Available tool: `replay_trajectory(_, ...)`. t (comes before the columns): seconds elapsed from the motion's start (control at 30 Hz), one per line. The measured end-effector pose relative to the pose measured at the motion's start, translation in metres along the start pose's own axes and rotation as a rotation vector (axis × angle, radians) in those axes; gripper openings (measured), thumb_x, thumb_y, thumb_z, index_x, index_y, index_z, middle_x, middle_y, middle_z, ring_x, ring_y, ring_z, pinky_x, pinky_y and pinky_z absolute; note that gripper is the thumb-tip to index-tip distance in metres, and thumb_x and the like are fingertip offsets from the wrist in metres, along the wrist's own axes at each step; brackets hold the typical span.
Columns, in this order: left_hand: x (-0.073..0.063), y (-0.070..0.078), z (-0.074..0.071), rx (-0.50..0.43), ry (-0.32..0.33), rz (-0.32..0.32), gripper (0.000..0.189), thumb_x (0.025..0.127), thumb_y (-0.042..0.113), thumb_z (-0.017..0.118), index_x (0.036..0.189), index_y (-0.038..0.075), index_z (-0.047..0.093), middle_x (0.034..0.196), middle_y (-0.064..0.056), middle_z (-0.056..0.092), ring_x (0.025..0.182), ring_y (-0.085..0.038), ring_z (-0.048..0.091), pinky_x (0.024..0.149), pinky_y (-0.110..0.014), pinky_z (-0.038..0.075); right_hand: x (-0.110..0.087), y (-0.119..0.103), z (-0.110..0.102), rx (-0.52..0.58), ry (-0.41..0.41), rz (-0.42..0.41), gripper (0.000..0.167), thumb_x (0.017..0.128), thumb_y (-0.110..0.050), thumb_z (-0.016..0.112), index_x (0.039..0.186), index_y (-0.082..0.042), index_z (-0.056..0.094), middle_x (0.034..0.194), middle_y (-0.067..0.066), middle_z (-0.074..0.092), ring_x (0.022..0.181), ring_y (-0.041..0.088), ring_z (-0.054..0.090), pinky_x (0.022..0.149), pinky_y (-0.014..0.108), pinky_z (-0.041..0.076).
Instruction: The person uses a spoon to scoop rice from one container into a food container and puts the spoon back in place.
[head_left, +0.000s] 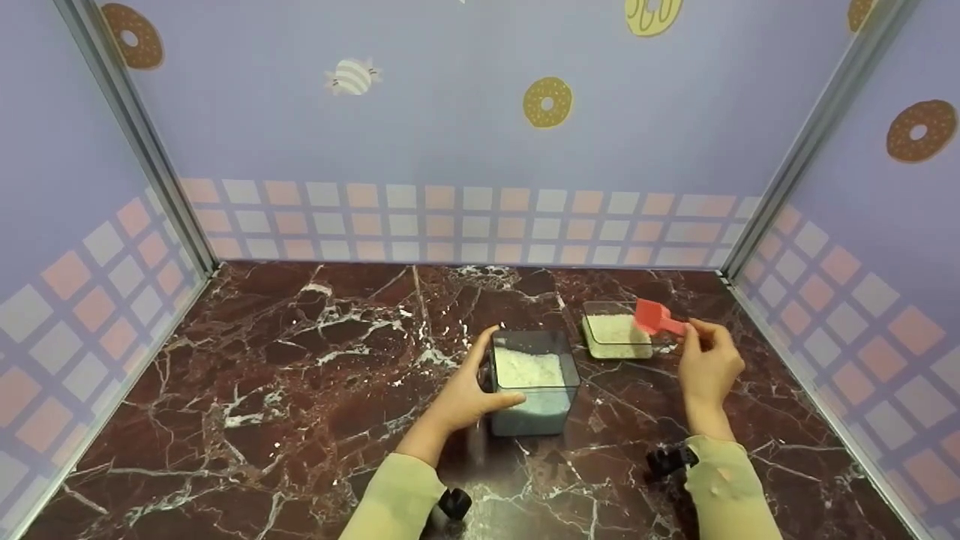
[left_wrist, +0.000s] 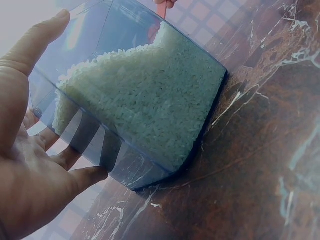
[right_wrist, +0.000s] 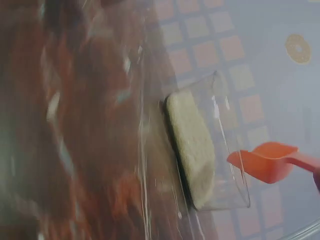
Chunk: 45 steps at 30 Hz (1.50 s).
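Note:
A tall clear square container (head_left: 534, 411) part-filled with white rice (head_left: 529, 367) stands near the middle of the table. My left hand (head_left: 469, 394) grips its left side, thumb across the near face and fingers round the back corner. In the left wrist view the rice (left_wrist: 135, 95) slopes inside the container. My right hand (head_left: 709, 364) pinches the handle of a red scoop (head_left: 654, 316). The scoop's bowl hangs over the right rim of a low clear box (head_left: 616, 351) holding pale grain. From the right wrist view, the scoop (right_wrist: 270, 162) shows side-on; its contents are hidden.
Dark red marbled tabletop (head_left: 337, 420) lies under everything, with small white specks scattered left of the tall container. Purple patterned panels (head_left: 450, 135) enclose the back and both sides. Each sleeve has a black wrist device (head_left: 454, 504) on it.

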<state>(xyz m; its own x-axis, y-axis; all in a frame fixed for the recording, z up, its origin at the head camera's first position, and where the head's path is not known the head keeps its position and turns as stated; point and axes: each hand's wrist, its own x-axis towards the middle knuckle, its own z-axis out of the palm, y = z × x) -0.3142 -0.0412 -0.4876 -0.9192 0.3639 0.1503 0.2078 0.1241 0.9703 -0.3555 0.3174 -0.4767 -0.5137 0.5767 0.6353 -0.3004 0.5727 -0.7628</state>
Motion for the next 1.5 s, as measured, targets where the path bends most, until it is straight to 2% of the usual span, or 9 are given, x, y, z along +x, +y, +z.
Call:
replay_trajectory(0.17,0.000,0.000,0.000,0.019,0.005,-0.009,0.112,0.079,0.029,0.088,0.165,0.033,0.017,0.163,-0.018,0.037,0.141,-0.037,0.049,0.119,-0.059,0.037,0.009,0.001,-0.006,0.389,0.006,0.541,0.016,0.093,0.000,0.070,0.082,-0.008,0.077,0.062,-0.009,0.069,0.052,-0.003,0.065,0.052,0.010,0.051)
replay_trajectory(0.3,-0.001,0.001,0.000,0.044,0.008,-0.020,0.109,0.080,0.029,0.087,0.164,0.036,0.018,0.167,-0.015,0.031,0.149,-0.039,0.039,0.120,-0.063,0.033,0.017,-0.003,-0.013,0.648,-0.027,0.900,0.031,0.096,-0.002,0.067,0.069,-0.015,0.075,0.063,-0.003,0.070,0.054,0.004,0.067,0.055,0.013,0.055)
replay_trajectory(0.43,0.000,0.001,0.000,0.006,-0.009,-0.007,0.109,0.081,0.026,0.087,0.164,0.033,0.017,0.163,-0.014,0.038,0.142,-0.035,0.048,0.117,-0.057,0.039,0.022,-0.014,-0.018,0.815,-0.085,1.074,0.031,0.098,-0.002,0.065,0.069,-0.008,0.076,0.066,0.004,0.070,0.055,0.008,0.066,0.056,0.016,0.055)
replay_trajectory(0.6,0.000,0.000,-0.001,-0.021,-0.020,0.005,0.111,0.081,0.027,0.087,0.165,0.030,0.015,0.161,-0.018,0.039,0.135,-0.032,0.054,0.112,-0.050,0.046,0.023,-0.034,-0.020,0.934,-0.201,1.118,0.028,0.099,-0.001,0.063,0.073,-0.002,0.075,0.064,0.007,0.070,0.055,0.011,0.066,0.055,0.016,0.054)
replay_trajectory(0.73,-0.001,0.001,-0.001,-0.030,-0.022,0.006,0.111,0.080,0.026,0.088,0.165,0.030,0.016,0.161,-0.017,0.040,0.132,-0.031,0.056,0.111,-0.048,0.047,0.019,-0.054,-0.019,0.910,-0.312,1.005,0.027,0.100,-0.002,0.061,0.077,-0.004,0.075,0.064,0.005,0.070,0.055,0.009,0.067,0.054,0.014,0.054)
replay_trajectory(0.93,0.001,0.000,-0.001,-0.067,-0.032,0.020,0.110,0.080,0.023,0.087,0.165,0.029,0.017,0.153,-0.015,0.049,0.125,-0.029,0.061,0.106,-0.042,0.052,0.001,-0.088,-0.017,0.760,-0.429,0.707,0.025,0.099,0.002,0.061,0.083,-0.011,0.076,0.069,-0.001,0.071,0.059,0.005,0.067,0.058,0.012,0.054)
replay_trajectory(1.17,0.001,-0.001,0.000,-0.074,-0.030,0.012,0.109,0.081,0.021,0.087,0.164,0.030,0.017,0.149,-0.016,0.051,0.119,-0.030,0.064,0.097,-0.036,0.057,-0.026,-0.119,-0.014,0.486,-0.506,0.354,0.007,0.092,0.010,0.068,0.094,0.006,0.073,0.071,-0.002,0.073,0.059,0.009,0.068,0.061,0.022,0.060)
replay_trajectory(1.4,0.003,-0.002,0.000,-0.103,-0.046,0.006,0.109,0.083,0.015,0.085,0.165,0.026,0.015,0.147,-0.023,0.051,0.118,-0.032,0.064,0.091,-0.035,0.060,-0.056,-0.133,-0.008,0.185,-0.504,-0.240,0.010,0.083,0.010,0.076,0.091,0.004,0.074,0.076,0.016,0.074,0.061,0.005,0.064,0.055,0.012,0.051)
replay_trajectory(1.5,0.002,-0.002,0.000,-0.070,-0.035,0.005,0.109,0.083,0.018,0.086,0.165,0.028,0.015,0.146,-0.021,0.053,0.118,-0.030,0.064,0.092,-0.035,0.059,-0.065,-0.133,-0.004,0.111,-0.468,-0.483,0.015,0.079,0.010,0.080,0.090,0.001,0.074,0.075,0.011,0.074,0.060,0.010,0.064,0.057,0.011,0.050)
